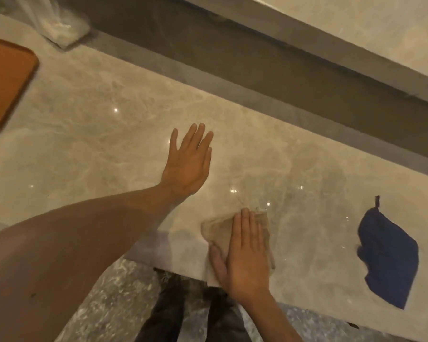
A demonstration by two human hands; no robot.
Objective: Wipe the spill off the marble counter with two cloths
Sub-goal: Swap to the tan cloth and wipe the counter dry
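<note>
The head view showed the right hand (242, 253) pressing flat, fingers straight, on the beige cloth (216, 229) at the marble counter (97, 124)'s near edge, the blue cloth (388, 255) lying untouched just to its right, far nearer than the spread, empty left hand (188, 161).

Warm light is glinting off the polished marble worktop (109, 124). A dark recessed channel (257, 67) is running behind it below a raised pale ledge (356, 28) (also marble-patterned). Speckled grey floor (114, 292) is showing below the front edge.
</note>
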